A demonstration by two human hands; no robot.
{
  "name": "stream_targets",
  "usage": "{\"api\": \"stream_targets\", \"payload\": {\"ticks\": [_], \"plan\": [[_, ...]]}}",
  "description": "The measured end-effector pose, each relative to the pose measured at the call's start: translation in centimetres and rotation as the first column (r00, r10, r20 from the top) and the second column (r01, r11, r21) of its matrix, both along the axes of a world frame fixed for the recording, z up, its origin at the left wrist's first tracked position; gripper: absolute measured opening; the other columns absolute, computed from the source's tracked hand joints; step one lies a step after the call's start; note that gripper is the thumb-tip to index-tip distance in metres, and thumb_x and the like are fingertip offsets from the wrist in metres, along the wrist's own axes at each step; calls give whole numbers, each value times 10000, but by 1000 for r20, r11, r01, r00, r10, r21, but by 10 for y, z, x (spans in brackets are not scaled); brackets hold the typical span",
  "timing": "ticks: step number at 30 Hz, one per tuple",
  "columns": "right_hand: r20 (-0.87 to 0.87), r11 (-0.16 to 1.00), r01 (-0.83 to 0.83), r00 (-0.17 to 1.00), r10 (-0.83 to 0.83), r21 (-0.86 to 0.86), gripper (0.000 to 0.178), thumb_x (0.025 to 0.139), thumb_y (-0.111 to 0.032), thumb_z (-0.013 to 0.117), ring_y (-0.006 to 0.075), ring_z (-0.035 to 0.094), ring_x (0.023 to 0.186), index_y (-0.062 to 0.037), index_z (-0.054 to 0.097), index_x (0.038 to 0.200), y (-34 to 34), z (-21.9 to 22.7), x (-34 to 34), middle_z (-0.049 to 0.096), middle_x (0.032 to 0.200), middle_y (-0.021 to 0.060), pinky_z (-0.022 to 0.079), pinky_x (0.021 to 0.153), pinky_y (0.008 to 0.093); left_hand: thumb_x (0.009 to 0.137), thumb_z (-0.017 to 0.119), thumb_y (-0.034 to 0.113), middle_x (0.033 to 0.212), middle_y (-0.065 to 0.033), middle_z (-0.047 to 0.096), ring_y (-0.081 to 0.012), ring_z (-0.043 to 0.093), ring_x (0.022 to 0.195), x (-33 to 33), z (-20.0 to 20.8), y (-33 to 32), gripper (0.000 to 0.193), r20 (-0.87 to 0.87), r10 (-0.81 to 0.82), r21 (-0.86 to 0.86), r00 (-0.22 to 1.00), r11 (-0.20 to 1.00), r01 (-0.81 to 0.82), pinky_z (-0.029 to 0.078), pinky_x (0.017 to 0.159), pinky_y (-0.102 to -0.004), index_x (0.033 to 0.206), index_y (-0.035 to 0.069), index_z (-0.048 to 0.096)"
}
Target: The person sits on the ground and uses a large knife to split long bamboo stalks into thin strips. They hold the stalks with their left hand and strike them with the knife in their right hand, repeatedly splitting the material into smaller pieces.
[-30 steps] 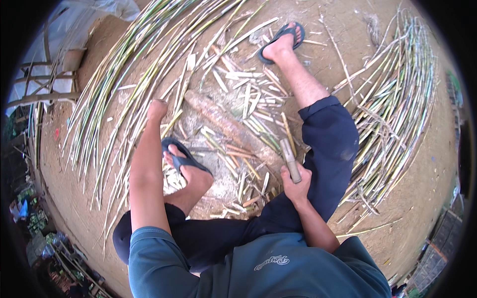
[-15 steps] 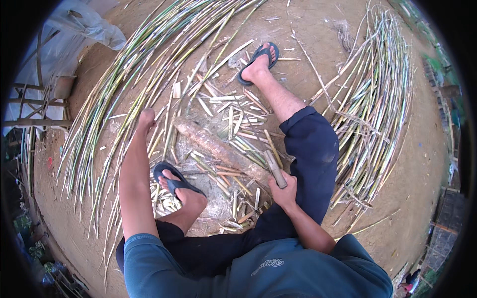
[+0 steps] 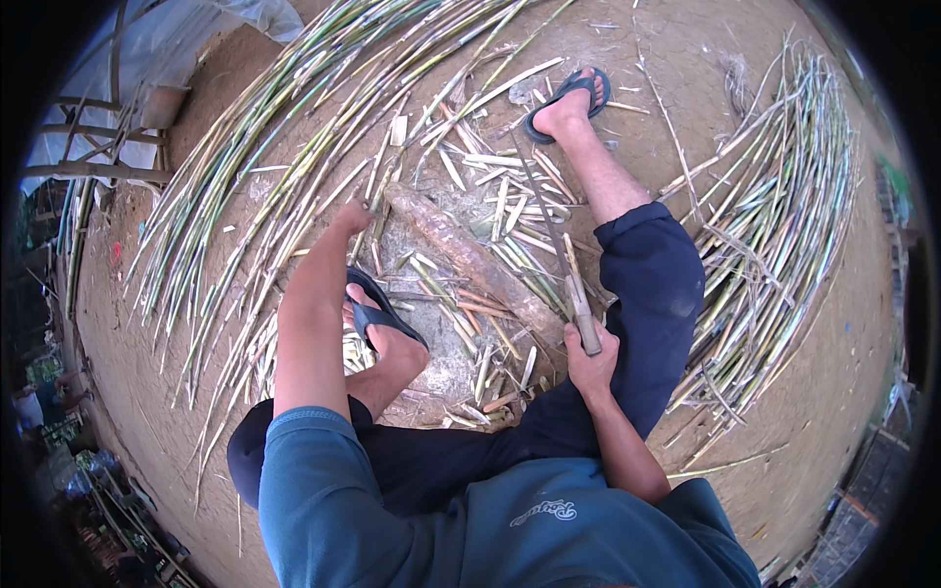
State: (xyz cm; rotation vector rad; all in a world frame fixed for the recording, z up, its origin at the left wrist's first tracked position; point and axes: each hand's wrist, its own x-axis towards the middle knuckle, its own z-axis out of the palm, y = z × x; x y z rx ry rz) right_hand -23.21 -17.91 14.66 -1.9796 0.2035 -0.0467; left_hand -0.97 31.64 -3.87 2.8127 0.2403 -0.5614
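My right hand is closed round the wooden handle of a long knife. Its thin dark blade points away from me, passing over the cut pieces. My left hand reaches forward on the left and is closed on the thin cane stalks at the pile's near side; exactly how many it grips is hidden. Between the hands a bark-covered log lies slantwise on the ground, its far end close to my left hand. Short split cane pieces are strewn beside the log.
A large pile of long green and brown cane stalks curves along the left. Another bundle lies on the right. My sandalled feet stand on either side of the log. Wooden rails and a plastic sheet are at the far left.
The view has shifted, so most of the scene sits further right. The knife blade now shows as a long line pointing away; before, mostly its handle was visible. Both hands stay closed.
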Motion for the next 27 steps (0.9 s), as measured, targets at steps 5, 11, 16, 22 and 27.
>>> {"api": "stream_targets", "payload": {"ticks": [5,11,16,22,27], "plan": [[-37,1000,23,999,-24,-20,202,839,-103,667,65,390,480,5,555,711,4,-1,4,425,512,25,356,463,296,910,590,331,1081,-281,660,-447,631,1021,1,23,13,387,226,216,-46,950,976,-211,497,888,-527,1186,60,612],[-64,999,1,998,-4,-36,199,848,-110,668,71,377,504,2,553,732,10,-9,10,426,533,22,360,477,303,786,748,369,1345,-227,445,-406,403,1271,-37,37,17,663,321,120,323,939,919,-228,375,1040,-513,1315,66,486],[-86,991,-69,995,59,-115,214,838,-111,671,109,386,478,6,533,724,20,-14,17,427,530,79,369,475,325,719,818,414,1347,-207,386,-388,379,1276,-72,30,49,1006,398,215,333,892,872,-359,352,1071,-479,1457,36,248],[-22,865,-226,970,242,-448,214,841,-159,700,383,588,562,-3,561,799,43,-28,42,593,661,202,450,527,430,734,819,298,1351,-183,464,-381,384,1310,-72,31,63,763,180,285,309,941,892,-329,377,1080,-454,1326,8,435],[-113,697,-368,917,384,-615,250,866,-235,715,413,642,785,-35,594,955,57,-66,80,655,842,223,491,729,495,702,832,312,1404,-101,433,-355,282,1390,-66,7,68,780,174,387,339,905,840,-424,202,1184,-513,1358,115,459]]}}
